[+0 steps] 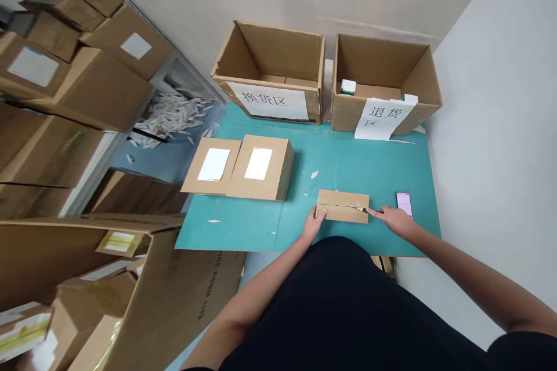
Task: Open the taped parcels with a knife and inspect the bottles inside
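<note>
A small flat cardboard box [339,215] lies on the green table mat near its front edge, with a dark seam running along its top. My left hand [313,224] grips the box's near left corner, thumb on top. In my right hand [397,221] is a slim utility knife [364,210], dark with a yellow part; its tip rests at the right end of the seam and my index finger stretches along it. The palm hides most of the handle. Just behind my right hand lies a phone [404,202] with a lit screen.
Two cartons with white labels [258,163] stand on the left of the green mat [243,226]. At the back are two large open boxes [278,87] [387,78] bearing paper signs. Shelves of cartons [100,87] and a big parcel-filled box [174,295] flank the left side.
</note>
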Motion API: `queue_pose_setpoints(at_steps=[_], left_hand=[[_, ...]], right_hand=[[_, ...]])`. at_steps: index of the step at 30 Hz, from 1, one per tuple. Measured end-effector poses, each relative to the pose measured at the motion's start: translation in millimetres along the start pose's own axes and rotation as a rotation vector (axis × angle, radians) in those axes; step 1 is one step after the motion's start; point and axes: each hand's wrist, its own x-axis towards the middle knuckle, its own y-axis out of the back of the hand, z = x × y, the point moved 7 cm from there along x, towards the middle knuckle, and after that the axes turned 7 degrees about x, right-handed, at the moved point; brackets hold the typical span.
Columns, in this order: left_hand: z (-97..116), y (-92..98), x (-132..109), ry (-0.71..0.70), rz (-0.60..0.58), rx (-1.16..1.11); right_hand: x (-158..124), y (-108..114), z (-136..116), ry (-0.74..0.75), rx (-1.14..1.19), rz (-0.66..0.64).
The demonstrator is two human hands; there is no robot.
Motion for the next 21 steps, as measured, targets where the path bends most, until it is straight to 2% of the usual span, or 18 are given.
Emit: queue_pose_setpoints(at_steps=[5,15,18,21], left_hand=[[0,1.6,0,0.005,0.002,0.028],[2,4.0,-1,0.021,0.012,0.075],[2,6.2,-1,0.021,0.02,0.09],[1,8.7,0,0.007,0.024,0.124]], right_hand=[[-19,0,16,-0.019,0.002,0.004],[-58,-24,58,-0.07,-0.007,0.072],[-72,-33,75,-0.2,0.138,0.129],[-77,-39,78,-0.283,0.443,0.263]])
